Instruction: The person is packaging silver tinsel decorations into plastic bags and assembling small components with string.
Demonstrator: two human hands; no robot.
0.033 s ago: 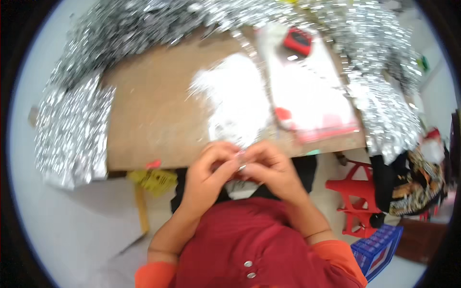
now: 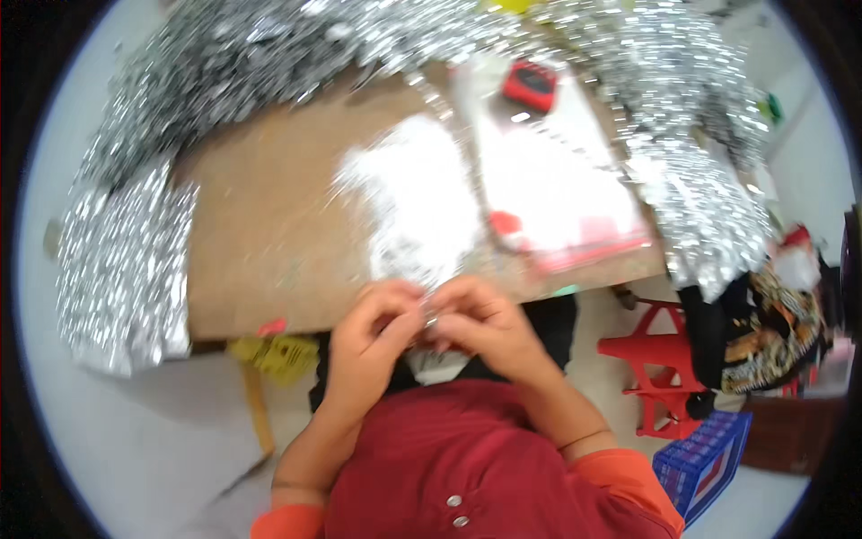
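Note:
My left hand (image 2: pixel 370 334) and my right hand (image 2: pixel 482 328) meet at the table's near edge, fingertips pinched close together. Between them is the near end of a bunch of silver tinsel (image 2: pixel 422 202), which spreads away across the brown tabletop (image 2: pixel 260 216). A small shiny bit shows at the fingertips; motion blur and the fingers hide its detail. Both hands are closed.
Heaped silver tinsel (image 2: pixel 269 63) lines the far edge, hanging down at left (image 2: pixel 126 269) and right (image 2: pixel 696 207). A white-and-red plastic packet (image 2: pixel 566 180) lies right, bearing a red-and-black object (image 2: pixel 530 86). Below right are a red stool (image 2: pixel 651 346) and blue crate (image 2: pixel 702 463).
The table and things on it appear shifted slightly left and mostly a little lower in the view. Both hands keep pinching together at the tinsel's near end.

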